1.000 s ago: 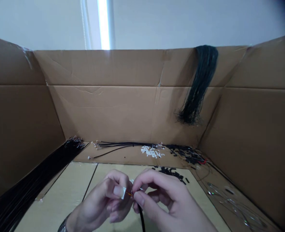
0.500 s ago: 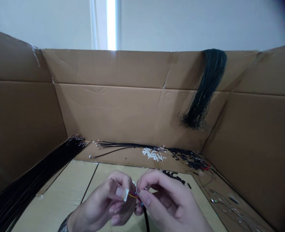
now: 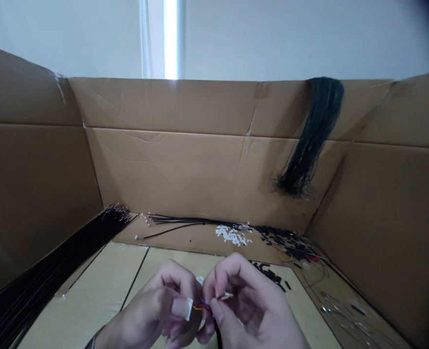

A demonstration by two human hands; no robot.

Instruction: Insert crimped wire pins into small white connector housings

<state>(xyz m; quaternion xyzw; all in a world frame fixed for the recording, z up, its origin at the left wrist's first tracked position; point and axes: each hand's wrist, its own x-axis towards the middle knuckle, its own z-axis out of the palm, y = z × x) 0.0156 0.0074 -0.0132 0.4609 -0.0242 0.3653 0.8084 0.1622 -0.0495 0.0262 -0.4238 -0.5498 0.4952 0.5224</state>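
Between thumb and fingers, my left hand [image 3: 163, 305] pinches a small white connector [image 3: 189, 309]. Thin coloured wires [image 3: 202, 305], yellow, red and blue among them, run from the connector towards a black cable [image 3: 218, 334]. My right hand [image 3: 254, 305] is closed at the cable's end, thumb and forefinger pinching the wires there. A pale wire tip [image 3: 227, 295] sticks out past the right fingertips. Part of another white piece [image 3: 200, 280] shows behind the hands, mostly hidden.
A thick bundle of black cables [image 3: 65, 261] lies at left. Farther back are several black cables [image 3: 185, 219], white connectors [image 3: 232, 235] and black tube pieces [image 3: 283, 240]. Dark green threads [image 3: 316, 135] hang over the cardboard wall [image 3: 170, 165]. Clear looped strands [image 3: 348, 315] lie at right.
My right fingers have shifted slightly on the wires, and a pale wire tip now shows beyond them. The connector stays in my left hand, a little lower. The view has tilted slightly.
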